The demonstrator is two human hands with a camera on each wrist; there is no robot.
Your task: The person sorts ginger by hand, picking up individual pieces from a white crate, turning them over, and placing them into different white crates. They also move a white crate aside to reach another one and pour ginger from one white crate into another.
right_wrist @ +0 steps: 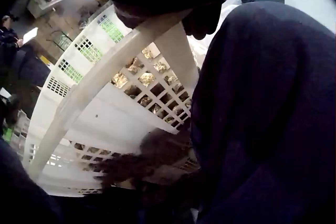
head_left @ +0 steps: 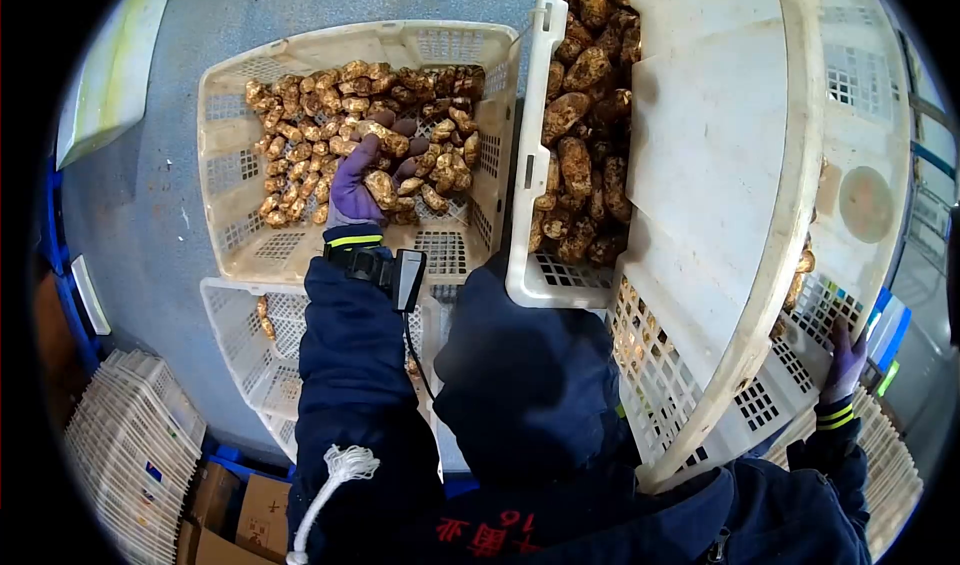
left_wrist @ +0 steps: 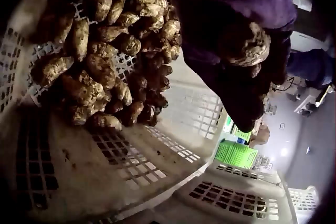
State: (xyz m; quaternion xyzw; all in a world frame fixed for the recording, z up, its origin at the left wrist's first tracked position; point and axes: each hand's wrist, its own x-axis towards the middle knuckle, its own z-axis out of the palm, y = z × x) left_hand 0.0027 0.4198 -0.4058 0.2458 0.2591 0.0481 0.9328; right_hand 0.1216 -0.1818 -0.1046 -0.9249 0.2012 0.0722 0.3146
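Brown, lumpy root-like pieces (head_left: 300, 155) (left_wrist: 100, 71) fill much of a white crate (head_left: 215, 215). In it, my purple-gloved left hand (head_left: 358, 187) (left_wrist: 252, 14) curls its dark fingers round a brown piece (head_left: 382, 189) (left_wrist: 252, 45); whether it holds more than one, I cannot tell. At the far right, my right hand (head_left: 846, 363) (right_wrist: 202, 19) grips the rim of a large tilted white crate (head_left: 700, 135) (right_wrist: 89, 92), its fingers partly hidden. Similar pieces show through that crate's slots in the right wrist view.
A filled white crate (head_left: 522, 255) stands between the hands. Below the left crate is another white crate (head_left: 240, 335) with a few pieces. Stacked crates (head_left: 130, 445) and cardboard boxes (head_left: 265, 510) are at the lower left. A person (right_wrist: 13, 40) is in the background.
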